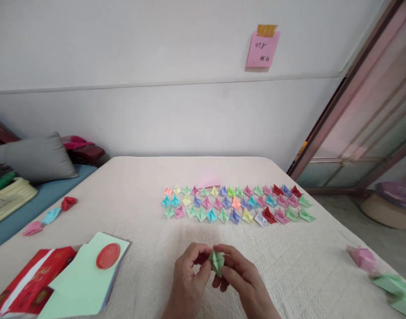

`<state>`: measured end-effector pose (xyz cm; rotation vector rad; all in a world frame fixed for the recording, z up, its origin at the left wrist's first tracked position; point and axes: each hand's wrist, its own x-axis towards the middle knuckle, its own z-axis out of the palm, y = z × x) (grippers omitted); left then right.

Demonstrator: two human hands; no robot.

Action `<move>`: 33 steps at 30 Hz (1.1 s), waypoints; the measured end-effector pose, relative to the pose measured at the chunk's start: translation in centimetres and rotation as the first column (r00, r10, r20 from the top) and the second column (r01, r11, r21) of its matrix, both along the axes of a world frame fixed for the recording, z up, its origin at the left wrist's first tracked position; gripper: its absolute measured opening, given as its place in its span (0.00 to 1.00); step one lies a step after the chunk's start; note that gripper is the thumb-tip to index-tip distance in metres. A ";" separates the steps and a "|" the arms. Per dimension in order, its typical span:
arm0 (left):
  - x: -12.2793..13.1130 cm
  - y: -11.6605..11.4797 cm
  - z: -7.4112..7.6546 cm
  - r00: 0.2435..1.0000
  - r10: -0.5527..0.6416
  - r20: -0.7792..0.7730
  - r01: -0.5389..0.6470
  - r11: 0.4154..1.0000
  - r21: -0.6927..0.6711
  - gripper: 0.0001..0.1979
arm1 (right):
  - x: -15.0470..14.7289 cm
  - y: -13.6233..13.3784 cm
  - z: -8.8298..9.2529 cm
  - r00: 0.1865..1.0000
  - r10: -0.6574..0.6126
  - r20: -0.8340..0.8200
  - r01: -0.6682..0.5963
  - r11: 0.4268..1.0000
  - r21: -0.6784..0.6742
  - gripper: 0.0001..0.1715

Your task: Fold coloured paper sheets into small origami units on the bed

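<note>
A small folded piece of light green paper [217, 263], pointed at top and bottom with a crease across it, is held up between my two hands near the front of the table. My left hand [191, 277] pinches its left side between thumb and index finger. On the other side, the thumb and fingers of my right hand [241, 277] grip its right edge. Beyond my hands, several rows of small origami boats [223, 215] in green, blue, pink, yellow, red and purple stand side by side on the cream tablecloth [146, 248].
At left lie a stack of green paper [80, 279] with a red round lid [108, 256] on it, a red packet [33, 279], and folded papers [52, 215]. A pink folded paper [362, 258] and green ones [394, 285] sit near the right edge. A wall [189, 119] rises behind the table.
</note>
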<state>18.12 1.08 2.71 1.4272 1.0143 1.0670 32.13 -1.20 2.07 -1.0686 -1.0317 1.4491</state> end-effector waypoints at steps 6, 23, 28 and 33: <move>0.2 0.5 -2.6 0.987 0.156 0.048 -0.154 0.988 -0.032 0.08 | -0.3 -0.1 -0.7 0.958 -0.063 0.280 0.040 0.995 0.086 0.08; -1.5 0.5 -0.7 0.979 0.165 -0.116 -0.121 0.941 0.315 0.06 | 0.5 0.2 -0.9 0.965 -0.234 0.115 0.222 0.968 0.114 0.02; -1.1 -0.1 -0.8 0.955 0.120 -0.272 0.011 0.900 0.435 0.09 | 0.7 0.0 -1.0 0.946 -0.256 0.201 0.201 0.945 0.259 0.03; -0.5 -0.3 -0.9 0.940 0.134 -0.313 0.031 0.881 0.472 0.10 | 0.6 0.0 -1.5 0.907 -0.281 0.313 0.155 0.915 0.373 0.04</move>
